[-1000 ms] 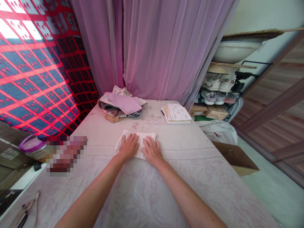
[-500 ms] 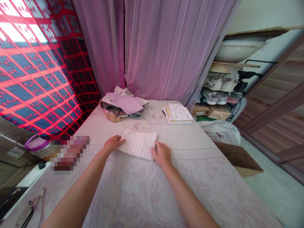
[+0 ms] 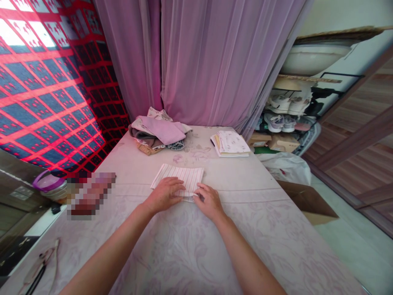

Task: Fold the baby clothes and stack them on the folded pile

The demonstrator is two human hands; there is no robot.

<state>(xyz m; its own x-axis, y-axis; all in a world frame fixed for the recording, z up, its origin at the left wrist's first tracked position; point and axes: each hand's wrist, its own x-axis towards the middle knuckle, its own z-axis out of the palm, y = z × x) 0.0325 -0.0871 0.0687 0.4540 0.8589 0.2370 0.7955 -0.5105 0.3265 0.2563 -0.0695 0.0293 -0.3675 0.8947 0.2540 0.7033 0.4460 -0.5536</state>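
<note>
Pale pink floral-patterned mattress cover (image 3: 260, 246) fills the lower frame, on a bed or long table; behind it, sheer mauve curtain (image 3: 202, 61); left of that, red-and-navy grid-patterned curtain (image 3: 46, 102); right side, metal rack with white ceramic basin (image 3: 315, 59) on top and pairs of pale sneakers (image 3: 276, 122) below; beside the cover, brown cardboard box (image 3: 307, 203) and white plastic bag (image 3: 287, 168); lower left, purple-lidded round tub (image 3: 49, 184); far end of the cover, loose pile of mauve and grey clothes (image 3: 158, 133) and squared stack of white printed cloth (image 3: 230, 144), well apart; white-and-pink striped cloth (image 3: 181, 176) lies folded flat mid-cover, between the pile and the hands, stripes running away from the person; left hand (image 3: 164, 195) lies palm down on its near left part, fingers together, pressing flat, no pinch; right hand (image 3: 208, 200) sits at its near right edge, fingertips (image 3: 198, 190) curled onto the fold; cannot tell if they pinch it.
</note>
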